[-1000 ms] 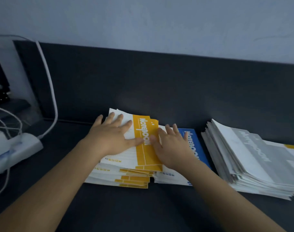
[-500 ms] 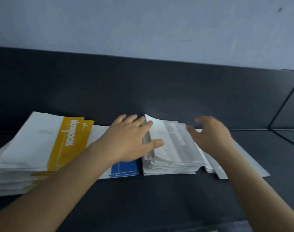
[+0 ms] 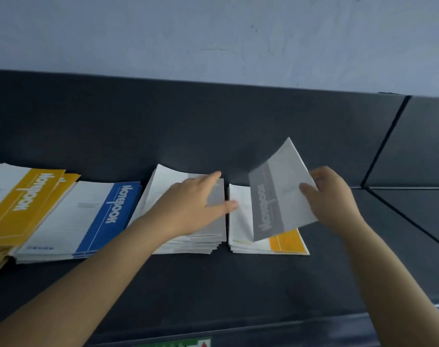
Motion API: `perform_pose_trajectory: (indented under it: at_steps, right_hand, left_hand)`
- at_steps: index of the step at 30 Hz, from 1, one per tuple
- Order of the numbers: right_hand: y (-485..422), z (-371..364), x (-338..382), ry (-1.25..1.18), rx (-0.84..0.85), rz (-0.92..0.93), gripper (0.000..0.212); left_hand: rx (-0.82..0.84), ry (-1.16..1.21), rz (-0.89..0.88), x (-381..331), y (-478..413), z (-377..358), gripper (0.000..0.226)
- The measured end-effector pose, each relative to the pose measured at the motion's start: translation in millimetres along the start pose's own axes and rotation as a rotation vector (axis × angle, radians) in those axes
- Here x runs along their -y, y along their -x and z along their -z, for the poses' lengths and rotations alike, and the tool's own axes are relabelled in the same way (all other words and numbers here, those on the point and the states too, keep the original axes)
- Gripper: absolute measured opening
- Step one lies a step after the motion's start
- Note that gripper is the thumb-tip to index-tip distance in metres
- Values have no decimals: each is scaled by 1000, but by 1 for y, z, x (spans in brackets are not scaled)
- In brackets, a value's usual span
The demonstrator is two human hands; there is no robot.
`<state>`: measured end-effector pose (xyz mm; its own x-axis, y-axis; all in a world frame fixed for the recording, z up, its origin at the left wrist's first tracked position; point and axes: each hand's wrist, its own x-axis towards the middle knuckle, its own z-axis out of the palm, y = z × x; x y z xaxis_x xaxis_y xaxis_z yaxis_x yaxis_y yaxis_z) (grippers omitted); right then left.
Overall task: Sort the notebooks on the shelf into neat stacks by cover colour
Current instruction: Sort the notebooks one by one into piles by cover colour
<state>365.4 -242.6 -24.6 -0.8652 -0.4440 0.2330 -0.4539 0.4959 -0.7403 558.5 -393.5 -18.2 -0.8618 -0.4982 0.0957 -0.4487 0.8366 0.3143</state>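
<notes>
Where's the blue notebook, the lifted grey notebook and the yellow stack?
blue notebook (image 3: 110, 206): head view, blue band.
lifted grey notebook (image 3: 266, 204): head view, grey band.
yellow stack (image 3: 25, 199): head view, top cover's band.

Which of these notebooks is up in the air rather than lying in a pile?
The grey notebook pinched in the right hand, tilted above the rightmost pile; all others lie flat.

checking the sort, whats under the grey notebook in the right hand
A yellow-banded notebook tops a thin pile beneath the grey notebook in the right hand. Covers lower down are hidden.
</notes>
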Motion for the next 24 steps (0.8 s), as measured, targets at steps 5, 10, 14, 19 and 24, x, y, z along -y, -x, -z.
perform_pose_trajectory:
  at_steps: [5,10,14,19,24]
  right_hand:
    - [16,-49,49,-508,234,6,17]
    - [43,-117,61,-313,410,53,38]
    - [33,-95,48,31,188,185,46]
    - [4,-45,-8,608,187,-105,72]
    - [-5,-42,-34,555,248,-129,63]
  left_hand:
    - [-260,201,85,8,0,24,71]
    - [184,-317,152,50,1,24,73]
    - [382,-367,214,75,1,15,70]
    - [332,-393,202,66,-8,24,67]
    - [212,-384,75,19,-17,-1,65]
